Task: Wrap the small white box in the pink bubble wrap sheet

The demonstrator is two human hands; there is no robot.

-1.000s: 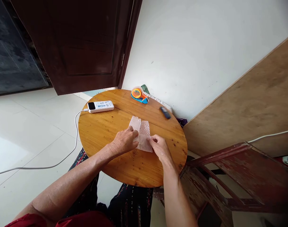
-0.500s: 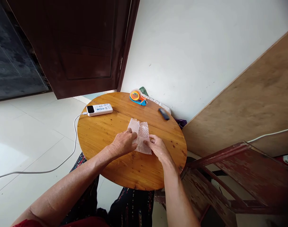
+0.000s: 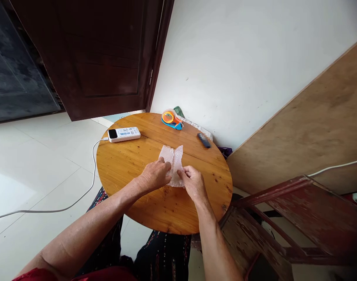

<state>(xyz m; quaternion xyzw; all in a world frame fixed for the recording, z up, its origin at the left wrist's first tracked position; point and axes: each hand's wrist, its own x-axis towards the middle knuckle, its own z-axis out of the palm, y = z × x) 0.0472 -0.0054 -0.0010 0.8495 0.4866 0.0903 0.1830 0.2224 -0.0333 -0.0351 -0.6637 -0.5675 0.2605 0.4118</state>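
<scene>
Bubble wrap, filmy, knobbly, lies around middle of round table, between hands. Right flap, flatter moment ago, now tipped up and inward; fold there looks partway made. Right hand pinches that edge; left hand, fingers curled, on left part, can't tell if gripping. Tabletop glossy, knotted wood. Farther: plastic tape dispenser, smooth white device.

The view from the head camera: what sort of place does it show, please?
It is probably a room in a home, although the view cannot prove it. A dark red-brown panelled door, pale glossy floor tiles and a round, orange-brown wooden table suggest this.
</scene>
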